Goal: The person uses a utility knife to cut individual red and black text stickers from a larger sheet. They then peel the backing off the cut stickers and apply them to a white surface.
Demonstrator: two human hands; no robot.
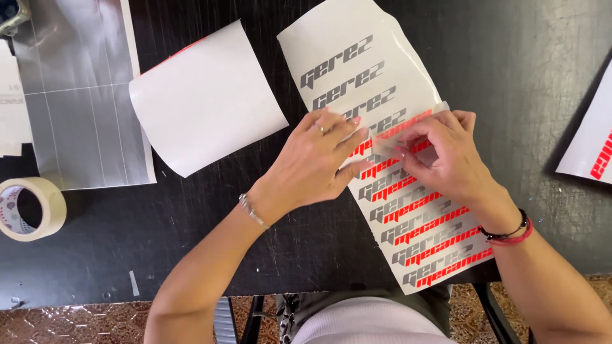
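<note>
Left to right across the black work table (191, 255): a roll of masking tape (32, 207) lies flat at the edge; beside it a silver vinyl sheet (83, 102); then a curled white backing sheet (204, 95), resting loose. At centre, a long decal sheet (357, 70) with grey and red lettering runs diagonally toward the person. The left hand (315, 159) lies flat on it, fingers together and pressed down, apparently to keep the sheet from shifting. The right hand (446, 159) pinches a clear transfer strip (408, 124) between thumb and fingertips over the red lettering. A second lettered sheet (593, 140) lies far right.
</note>
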